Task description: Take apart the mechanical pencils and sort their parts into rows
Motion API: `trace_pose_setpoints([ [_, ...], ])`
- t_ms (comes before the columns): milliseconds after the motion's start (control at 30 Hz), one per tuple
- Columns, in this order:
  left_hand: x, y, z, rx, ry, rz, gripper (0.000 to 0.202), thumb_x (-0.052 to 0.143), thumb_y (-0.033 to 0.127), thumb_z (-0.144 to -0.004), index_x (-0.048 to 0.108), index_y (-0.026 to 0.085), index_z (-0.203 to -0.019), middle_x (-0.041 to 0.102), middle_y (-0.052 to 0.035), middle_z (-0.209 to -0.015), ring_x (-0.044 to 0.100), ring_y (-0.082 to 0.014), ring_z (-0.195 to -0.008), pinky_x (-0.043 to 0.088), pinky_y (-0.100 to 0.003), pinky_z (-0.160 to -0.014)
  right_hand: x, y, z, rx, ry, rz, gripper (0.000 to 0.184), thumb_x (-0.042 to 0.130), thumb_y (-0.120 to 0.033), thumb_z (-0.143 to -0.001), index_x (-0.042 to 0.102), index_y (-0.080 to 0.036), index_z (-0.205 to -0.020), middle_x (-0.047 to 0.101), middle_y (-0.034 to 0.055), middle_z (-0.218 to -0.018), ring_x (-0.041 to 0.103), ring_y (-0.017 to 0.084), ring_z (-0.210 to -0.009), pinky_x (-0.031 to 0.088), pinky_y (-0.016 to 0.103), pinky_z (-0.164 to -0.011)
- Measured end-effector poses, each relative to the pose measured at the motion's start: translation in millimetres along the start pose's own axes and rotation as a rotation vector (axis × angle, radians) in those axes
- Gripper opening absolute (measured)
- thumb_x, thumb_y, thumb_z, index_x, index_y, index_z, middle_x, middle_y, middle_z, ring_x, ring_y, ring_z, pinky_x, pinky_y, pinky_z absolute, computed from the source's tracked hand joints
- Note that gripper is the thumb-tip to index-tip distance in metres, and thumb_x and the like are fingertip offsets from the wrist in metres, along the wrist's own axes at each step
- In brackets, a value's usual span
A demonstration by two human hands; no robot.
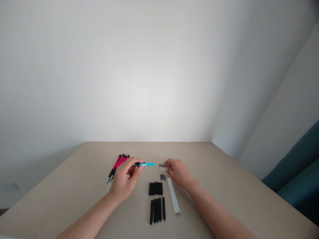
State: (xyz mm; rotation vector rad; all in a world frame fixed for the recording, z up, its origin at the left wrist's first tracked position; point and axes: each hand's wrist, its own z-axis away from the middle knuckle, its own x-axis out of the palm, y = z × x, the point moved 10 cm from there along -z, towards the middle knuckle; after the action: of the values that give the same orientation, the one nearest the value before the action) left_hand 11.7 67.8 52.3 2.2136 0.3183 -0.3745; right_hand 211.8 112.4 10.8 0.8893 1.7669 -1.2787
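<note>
Left hand (126, 179) is pinching the teal pen (147, 164) above the middle of the surface (224, 186), toward its far edge. Right hand (179, 172) is curling over the silver tips (163, 165), and I can't tell its grip. One careless nudge could be scattering those tiny tips.

The left hand (124, 181) holds a turquoise pen barrel (147, 164) level above the table (224, 186), its grip closed on the dark end. The right hand (179, 172) touches small metal tips (162, 165) midway to the far edge. Black sleeves (156, 199) and white refills (173, 196) lie nearer the near edge.
</note>
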Motion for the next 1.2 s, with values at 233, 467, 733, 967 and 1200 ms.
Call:
trace_pose_setpoints([
  [233,0.3,0,-1,-0.004,-0.007,-0.004,0.014,0.053,0.026,-0.084,0.057,0.018,-0.096,0.055,0.0012,-0.068,0.042,-0.0085,-0.051,0.033,-0.018,-0.046,1,0,0,0.0,-0.01,0.012,0.031,0.051,-0.005,-0.072,0.07,-0.018,-0.093,0.07,0.0074,-0.086,0.062,0.02,-0.082,0.041,0.027,-0.074],
  [467,0.9,-4,1,-0.014,-0.012,-0.006,0.015,0.053,0.027,-0.085,0.056,0.018,-0.097,0.049,0.0035,-0.062,0.04,-0.0084,-0.05,0.031,-0.018,-0.046,0,-2,-1,-0.001,-0.013,0.026,0.03,0.051,-0.006,-0.073,0.07,-0.018,-0.093,0.07,0.0068,-0.087,0.062,0.019,-0.083,0.041,0.026,-0.076],
  [733,3.6,-6,1,-0.037,-0.036,-0.003,0.015,0.052,0.028,-0.085,0.056,0.018,-0.096,0.048,0.0041,-0.06,0.039,-0.0082,-0.048,0.03,-0.018,-0.045,0,2,-1,0.03,-0.02,0.052,0.028,0.051,-0.008,-0.076,0.069,-0.018,-0.096,0.07,0.0069,-0.09,0.062,0.018,-0.086,0.041,0.025,-0.077],
  [967,7.1,-7,2,-0.054,-0.074,-0.01,0.018,0.052,0.029,-0.085,0.056,0.018,-0.098,0.047,0.0044,-0.058,0.037,-0.0081,-0.047,0.027,-0.019,-0.045,2,2,-1,0.043,-0.033,0.054,0.029,0.052,-0.008,-0.075,0.068,-0.018,-0.097,0.07,0.0063,-0.09,0.063,0.017,-0.086,0.041,0.024,-0.077],
  [1200,6.7,-10,2,-0.068,-0.077,-0.025,0.019,0.052,0.03,-0.085,0.057,0.017,-0.098,0.046,0.0044,-0.057,0.037,-0.0083,-0.048,0.027,-0.019,-0.045,-2,3,-1,0.053,-0.012,0.05,0.03,0.05,-0.007,-0.074,0.069,-0.018,-0.094,0.07,0.0065,-0.087,0.063,0.018,-0.085,0.041,0.025,-0.078],
])
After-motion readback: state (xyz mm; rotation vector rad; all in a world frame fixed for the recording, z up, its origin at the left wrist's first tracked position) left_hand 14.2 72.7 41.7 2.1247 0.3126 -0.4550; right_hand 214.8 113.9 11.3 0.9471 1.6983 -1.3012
